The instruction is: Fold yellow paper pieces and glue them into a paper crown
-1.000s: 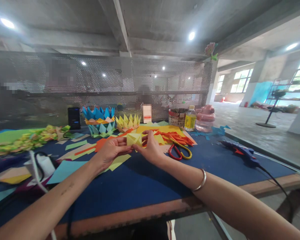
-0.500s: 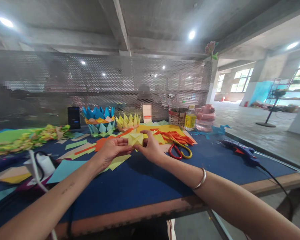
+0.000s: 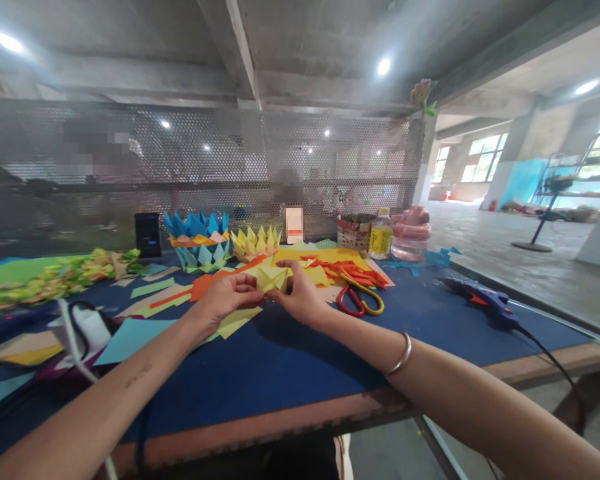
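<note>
Both of my hands meet over the middle of the blue table top (image 3: 300, 360), pinching a small folded yellow paper piece (image 3: 271, 277). My left hand (image 3: 223, 297) grips its left side with closed fingers. My right hand (image 3: 301, 296), with a metal bangle on the wrist, pinches its right side between thumb and fingers. Loose sheets of green, orange and yellow paper (image 3: 233, 320) lie under and around the hands. Red and yellow scissors (image 3: 358, 300) rest just right of my right hand.
Blue (image 3: 199, 239) and yellow (image 3: 255, 243) folded paper crowns stand at the back, with a bottle (image 3: 381, 235) and pink jar (image 3: 410, 236) beside them. A blue glue gun (image 3: 480, 303) with its cord lies at the right. A perforated metal screen (image 3: 205, 173) closes the far edge.
The hands have barely shifted; the fingers have turned the yellow folded piece slightly and the view has tilted a little.
</note>
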`<state>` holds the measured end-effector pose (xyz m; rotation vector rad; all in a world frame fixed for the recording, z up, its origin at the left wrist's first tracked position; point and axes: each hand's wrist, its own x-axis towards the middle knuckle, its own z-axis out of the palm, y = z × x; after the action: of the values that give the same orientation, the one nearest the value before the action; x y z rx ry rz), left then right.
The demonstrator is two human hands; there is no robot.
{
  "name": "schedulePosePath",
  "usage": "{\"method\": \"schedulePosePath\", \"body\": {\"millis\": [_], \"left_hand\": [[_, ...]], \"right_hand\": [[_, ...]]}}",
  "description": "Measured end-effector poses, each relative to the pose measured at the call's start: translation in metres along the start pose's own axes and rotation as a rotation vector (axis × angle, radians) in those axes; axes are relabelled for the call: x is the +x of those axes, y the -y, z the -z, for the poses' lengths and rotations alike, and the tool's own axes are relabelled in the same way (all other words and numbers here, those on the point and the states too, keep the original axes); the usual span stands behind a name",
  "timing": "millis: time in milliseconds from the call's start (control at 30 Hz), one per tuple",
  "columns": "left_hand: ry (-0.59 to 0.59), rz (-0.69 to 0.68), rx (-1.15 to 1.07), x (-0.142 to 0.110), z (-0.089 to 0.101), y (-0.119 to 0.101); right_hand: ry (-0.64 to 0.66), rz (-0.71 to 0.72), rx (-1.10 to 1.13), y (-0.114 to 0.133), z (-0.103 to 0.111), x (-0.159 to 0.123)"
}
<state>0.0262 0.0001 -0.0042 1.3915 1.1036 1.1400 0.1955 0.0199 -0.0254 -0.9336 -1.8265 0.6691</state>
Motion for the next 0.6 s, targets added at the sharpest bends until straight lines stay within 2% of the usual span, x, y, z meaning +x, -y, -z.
{"method": "schedulePosePath", "body": {"millis": [300,600], "left_hand": [[-0.042,-0.05,0.068,-0.0032,-0.0015,-0.0057],[-0.027,-0.136,0.027,-0.0023,0.0002,-0.008]], "right_hand": [[-0.002,-0.028,0.016,0.0011,0.0017,0.0018],[0.036,-0.06,0.149,0.0023,0.0048,0.0051]]}}
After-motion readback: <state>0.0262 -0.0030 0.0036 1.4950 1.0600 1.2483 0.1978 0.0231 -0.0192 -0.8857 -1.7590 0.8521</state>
